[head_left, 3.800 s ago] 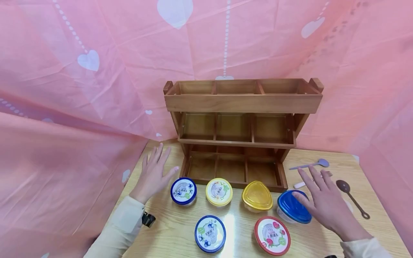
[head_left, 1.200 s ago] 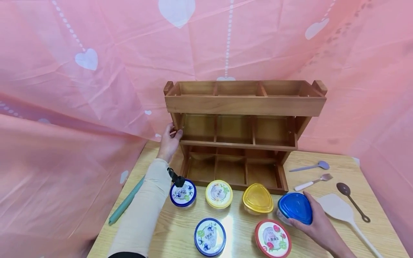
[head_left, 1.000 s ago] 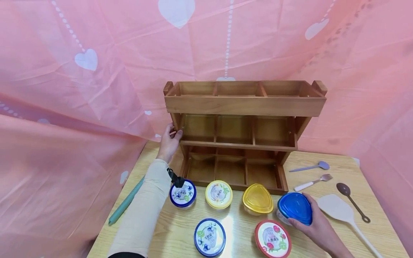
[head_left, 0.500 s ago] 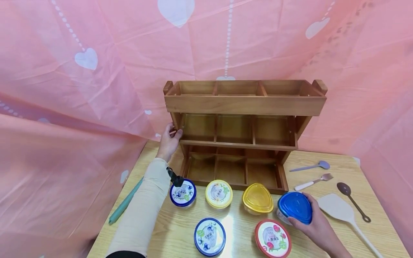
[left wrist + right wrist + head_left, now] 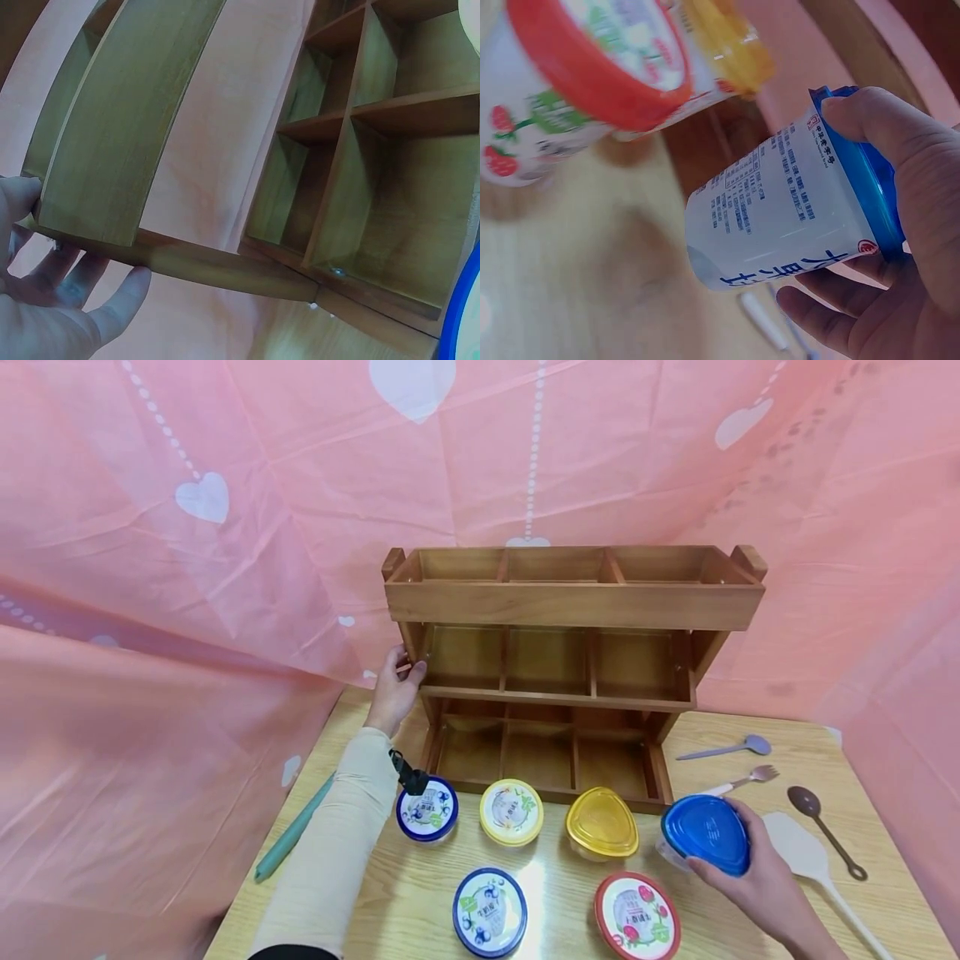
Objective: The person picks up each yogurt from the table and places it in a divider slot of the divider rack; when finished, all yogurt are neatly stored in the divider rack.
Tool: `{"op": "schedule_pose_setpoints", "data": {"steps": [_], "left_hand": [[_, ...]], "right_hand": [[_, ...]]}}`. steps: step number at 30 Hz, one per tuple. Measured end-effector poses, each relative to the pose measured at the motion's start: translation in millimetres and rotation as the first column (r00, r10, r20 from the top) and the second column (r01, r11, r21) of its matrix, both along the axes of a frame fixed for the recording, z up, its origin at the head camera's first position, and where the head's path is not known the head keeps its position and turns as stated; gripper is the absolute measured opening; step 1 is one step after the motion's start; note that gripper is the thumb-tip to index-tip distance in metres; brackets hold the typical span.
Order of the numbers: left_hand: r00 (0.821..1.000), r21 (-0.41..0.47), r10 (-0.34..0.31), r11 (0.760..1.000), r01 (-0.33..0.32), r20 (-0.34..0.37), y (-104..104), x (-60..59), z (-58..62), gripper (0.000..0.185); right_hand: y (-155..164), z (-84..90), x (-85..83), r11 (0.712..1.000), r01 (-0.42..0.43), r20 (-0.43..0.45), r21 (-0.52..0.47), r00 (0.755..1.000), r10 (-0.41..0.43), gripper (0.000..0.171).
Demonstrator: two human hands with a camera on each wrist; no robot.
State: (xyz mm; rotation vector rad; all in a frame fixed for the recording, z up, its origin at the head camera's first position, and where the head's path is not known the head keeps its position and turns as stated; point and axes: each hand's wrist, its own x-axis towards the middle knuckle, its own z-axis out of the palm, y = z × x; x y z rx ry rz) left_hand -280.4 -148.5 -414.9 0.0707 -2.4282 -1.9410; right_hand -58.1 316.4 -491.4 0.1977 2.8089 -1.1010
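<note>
My right hand grips a white tub with a blue triangular lid, thumb on one side of the lid and fingers round the other. In the right wrist view the printed tub tilts in the hand, over the wooden table. My left hand holds the left side of a three-tier wooden shelf at its middle tier. The left wrist view has the thumb on the tier's edge and the fingers behind the side post.
Yellow-lidded tubs, blue-rimmed tubs and a red-rimmed tub stand before the shelf. Right lie a purple spoon, fork, brown spoon and white spatula. A green stick lies left.
Both hands were spread over the table at first. The left has since gripped the shelf's side. The right has taken the blue-lidded tub, which has just shifted up and to the right.
</note>
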Motion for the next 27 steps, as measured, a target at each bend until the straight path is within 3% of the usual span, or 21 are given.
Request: {"op": "schedule_pose_setpoints", "data": {"steps": [7, 12, 27], "left_hand": [[1.0, 0.002, 0.012, 1.0, -0.012, -0.008, -1, -1.6, 0.2, 0.044], [1.0, 0.004, 0.016, 1.0, -0.016, -0.003, 0, -2.9, 0.0, 0.046], [1.0, -0.006, 0.022, 1.0, -0.022, 0.005, 2, 0.0, 0.9, 0.044]], "right_hand": [[-4, 19.5, -14.4, 1.0, -0.003, -0.137, -0.003, 0.991, 0.002, 0.106], [-9, 29.1, -31.2, 0.999, -0.019, -0.174, -0.027, 0.985, 0.014, 0.105], [-27, 29.6, -82.9, 0.993, -0.079, 0.0, -0.09, 0.997, 0.08, 0.114]]}}
